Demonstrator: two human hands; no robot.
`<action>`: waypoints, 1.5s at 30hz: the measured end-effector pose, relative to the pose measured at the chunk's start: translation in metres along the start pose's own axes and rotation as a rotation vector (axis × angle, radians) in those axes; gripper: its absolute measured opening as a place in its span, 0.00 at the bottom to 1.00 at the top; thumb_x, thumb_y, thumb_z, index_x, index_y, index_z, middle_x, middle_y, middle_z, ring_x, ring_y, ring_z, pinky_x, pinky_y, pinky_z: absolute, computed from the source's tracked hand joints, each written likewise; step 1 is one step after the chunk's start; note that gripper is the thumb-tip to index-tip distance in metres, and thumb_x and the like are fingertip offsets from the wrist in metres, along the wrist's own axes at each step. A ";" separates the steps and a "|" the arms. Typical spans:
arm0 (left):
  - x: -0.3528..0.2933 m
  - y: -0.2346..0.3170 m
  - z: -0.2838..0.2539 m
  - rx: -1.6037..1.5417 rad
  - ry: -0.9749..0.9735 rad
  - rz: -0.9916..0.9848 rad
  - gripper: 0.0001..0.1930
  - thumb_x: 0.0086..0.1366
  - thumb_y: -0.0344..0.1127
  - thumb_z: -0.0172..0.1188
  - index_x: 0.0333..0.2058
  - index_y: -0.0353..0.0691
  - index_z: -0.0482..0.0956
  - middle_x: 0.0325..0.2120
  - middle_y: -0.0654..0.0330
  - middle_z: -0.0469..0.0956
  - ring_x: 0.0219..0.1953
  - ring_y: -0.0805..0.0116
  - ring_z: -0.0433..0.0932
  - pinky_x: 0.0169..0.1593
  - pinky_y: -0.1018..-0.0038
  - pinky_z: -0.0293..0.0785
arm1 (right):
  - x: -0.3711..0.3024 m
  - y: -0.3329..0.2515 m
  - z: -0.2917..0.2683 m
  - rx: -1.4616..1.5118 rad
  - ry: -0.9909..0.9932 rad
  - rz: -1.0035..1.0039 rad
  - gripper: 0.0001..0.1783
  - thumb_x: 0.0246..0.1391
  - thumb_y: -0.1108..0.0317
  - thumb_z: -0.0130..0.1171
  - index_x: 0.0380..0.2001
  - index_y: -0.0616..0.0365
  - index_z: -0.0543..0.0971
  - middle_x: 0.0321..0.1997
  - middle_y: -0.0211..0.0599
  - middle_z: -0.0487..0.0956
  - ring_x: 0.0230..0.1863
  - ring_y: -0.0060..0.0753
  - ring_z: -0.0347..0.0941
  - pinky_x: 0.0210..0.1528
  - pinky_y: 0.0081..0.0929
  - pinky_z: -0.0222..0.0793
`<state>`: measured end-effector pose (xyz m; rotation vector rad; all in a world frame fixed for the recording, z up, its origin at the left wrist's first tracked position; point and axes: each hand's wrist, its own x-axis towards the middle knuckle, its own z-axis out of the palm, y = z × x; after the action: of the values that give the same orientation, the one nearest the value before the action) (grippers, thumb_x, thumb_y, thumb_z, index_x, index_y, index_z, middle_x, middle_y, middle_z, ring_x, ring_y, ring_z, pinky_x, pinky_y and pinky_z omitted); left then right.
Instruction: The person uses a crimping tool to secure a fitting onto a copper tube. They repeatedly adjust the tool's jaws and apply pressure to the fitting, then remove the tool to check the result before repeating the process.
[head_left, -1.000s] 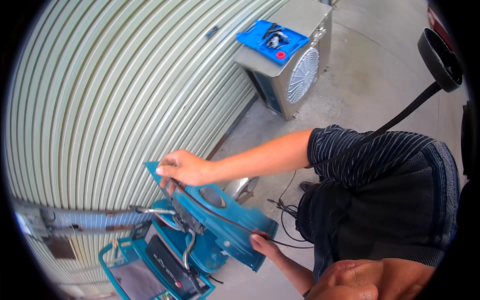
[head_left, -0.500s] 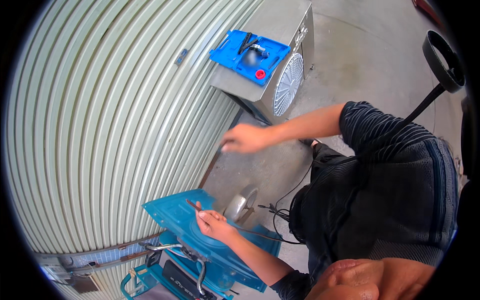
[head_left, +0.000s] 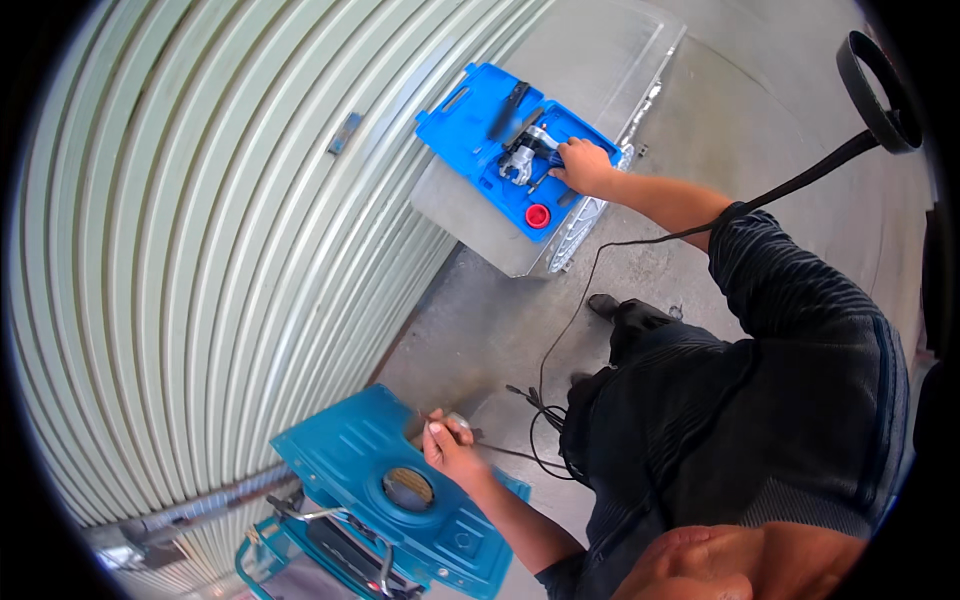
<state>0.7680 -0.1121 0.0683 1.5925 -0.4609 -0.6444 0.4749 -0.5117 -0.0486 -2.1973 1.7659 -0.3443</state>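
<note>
My right hand (head_left: 587, 168) reaches into an open blue plastic case (head_left: 455, 125). Its fingers are closed at the handle end of a silver flaring tool (head_left: 520, 160), which lies in the case's tray. A red round cup (head_left: 538, 216) sits in the tray's near corner, and black bar-shaped pieces (head_left: 509, 110) lie across the hinge side. Lower down, my left hand (head_left: 449, 447) pinches a thin dark tube (head_left: 520, 455), its short end poking out beyond the fingers and its length trailing back toward my body.
The case rests on a grey metal box unit (head_left: 450, 205) with a white round grille (head_left: 578, 235), beside a ribbed wall (head_left: 230, 250). Under my left hand stands a teal machine (head_left: 350, 440) with a round opening. A black cable (head_left: 545, 400) hangs near my legs.
My right hand has moved from above the floor up into the blue case and onto the flaring tool. My left hand still holds the tube. The whole view has shifted slightly.
</note>
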 end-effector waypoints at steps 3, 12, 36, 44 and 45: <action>0.009 -0.016 0.019 -0.040 -0.009 0.006 0.17 0.76 0.36 0.50 0.56 0.31 0.75 0.23 0.65 0.71 0.21 0.81 0.62 0.22 0.83 0.57 | 0.024 0.015 0.006 0.008 -0.077 0.008 0.18 0.53 0.54 0.66 0.30 0.61 0.85 0.36 0.53 0.82 0.38 0.55 0.81 0.42 0.46 0.77; 0.060 -0.017 0.087 -0.166 -0.130 -0.063 0.18 0.75 0.37 0.53 0.57 0.33 0.76 0.24 0.67 0.71 0.21 0.83 0.62 0.23 0.83 0.58 | 0.047 -0.013 -0.088 0.014 0.171 -0.089 0.26 0.54 0.51 0.58 0.27 0.70 0.81 0.24 0.62 0.77 0.31 0.65 0.77 0.37 0.50 0.74; 0.073 -0.022 0.302 -0.034 -0.286 0.058 0.19 0.73 0.28 0.49 0.60 0.36 0.72 0.41 0.60 0.80 0.31 0.79 0.72 0.36 0.80 0.70 | -0.035 -0.023 -0.135 1.045 -0.663 -0.320 0.22 0.64 0.61 0.61 0.53 0.68 0.77 0.32 0.32 0.78 0.31 0.19 0.75 0.33 0.22 0.72; 0.081 -0.036 0.344 0.078 -0.223 0.300 0.18 0.72 0.28 0.47 0.59 0.36 0.73 0.35 0.66 0.77 0.26 0.83 0.66 0.31 0.82 0.64 | -0.021 0.008 -0.148 0.805 -0.428 -0.435 0.22 0.57 0.75 0.66 0.53 0.64 0.70 0.30 0.31 0.76 0.31 0.19 0.73 0.33 0.25 0.70; 0.081 -0.033 0.348 0.079 -0.220 0.319 0.18 0.72 0.27 0.47 0.59 0.36 0.73 0.37 0.65 0.78 0.29 0.81 0.69 0.35 0.80 0.67 | -0.017 0.012 -0.145 0.815 -0.436 -0.398 0.22 0.58 0.76 0.64 0.53 0.66 0.69 0.31 0.33 0.77 0.31 0.20 0.73 0.33 0.24 0.70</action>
<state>0.6024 -0.4248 0.0080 1.4854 -0.8929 -0.5630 0.4068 -0.5091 0.0815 -1.7943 0.7489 -0.5096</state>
